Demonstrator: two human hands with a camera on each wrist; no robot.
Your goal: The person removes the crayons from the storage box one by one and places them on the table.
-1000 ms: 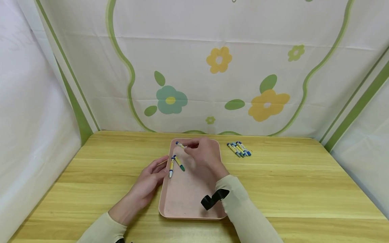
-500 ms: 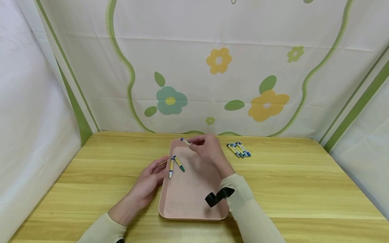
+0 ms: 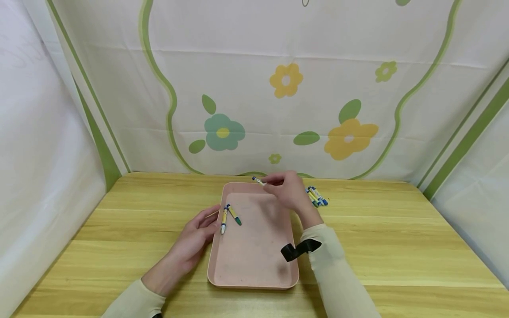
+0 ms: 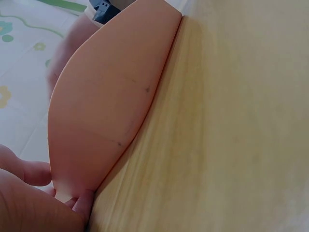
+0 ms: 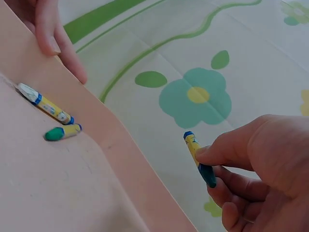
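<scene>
One blue-tipped yellow crayon [image 3: 259, 180] is pinched in our right hand [image 3: 290, 191] above the pink plastic tray's [image 3: 254, 265] far rim; a loosening pinch could drop it. Our left hand [image 3: 195, 238] rests straight-fingered against the tray's left edge.

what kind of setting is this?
Likely a staged tabletop booth, not a lived-in room: a wooden table closed in by flower-print cloth, with only a pink tray and crayons on it.
</scene>
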